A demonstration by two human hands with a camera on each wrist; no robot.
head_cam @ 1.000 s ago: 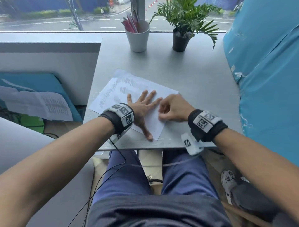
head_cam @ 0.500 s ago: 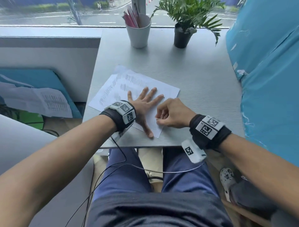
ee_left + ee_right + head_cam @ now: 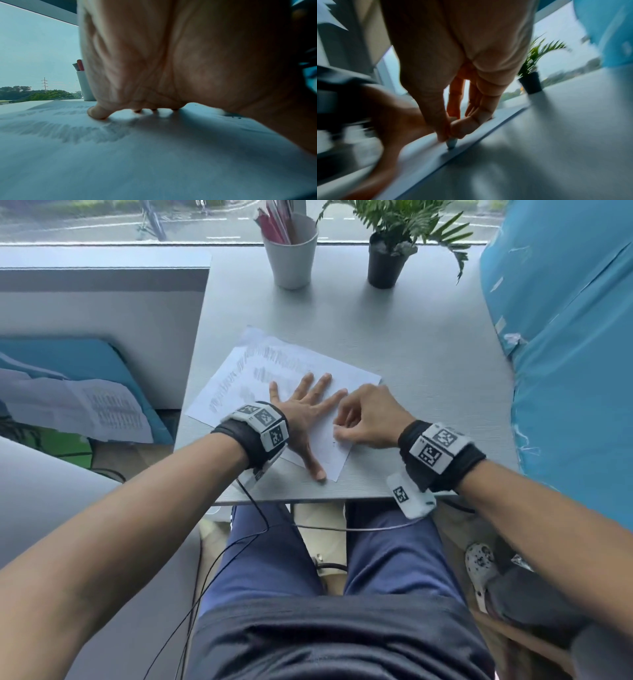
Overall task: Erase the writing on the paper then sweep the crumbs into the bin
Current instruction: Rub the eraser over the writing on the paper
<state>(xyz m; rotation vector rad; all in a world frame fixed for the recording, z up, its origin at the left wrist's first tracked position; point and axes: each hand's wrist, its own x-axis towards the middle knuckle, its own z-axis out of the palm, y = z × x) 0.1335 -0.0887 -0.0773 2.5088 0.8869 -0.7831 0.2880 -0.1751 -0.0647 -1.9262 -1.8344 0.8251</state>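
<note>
A white sheet of paper (image 3: pixel 298 371) with grey pencil writing lies tilted on the grey table (image 3: pixel 428 364). My left hand (image 3: pixel 305 412) lies flat on the sheet, fingers spread, pressing it down; the left wrist view shows its fingertips (image 3: pixel 97 113) on the paper (image 3: pixel 120 155) beside smudged writing. My right hand (image 3: pixel 363 419) sits at the sheet's right edge, fingers curled. In the right wrist view its thumb and fingers pinch a small pale eraser (image 3: pixel 452 144), whose tip presses on the paper (image 3: pixel 423 152) near its edge. No bin is in view.
A white cup of pencils (image 3: pixel 291 248) and a potted plant (image 3: pixel 387 258) stand at the table's far edge by the window. A blue covered object (image 3: pixel 565 344) borders the right side. Printed papers (image 3: pixel 78 405) lie on a blue surface at lower left.
My right hand has shifted a little along the sheet's right part, rubbing with the eraser. My left hand stays flat on the paper. The head view has tilted slightly downward.
</note>
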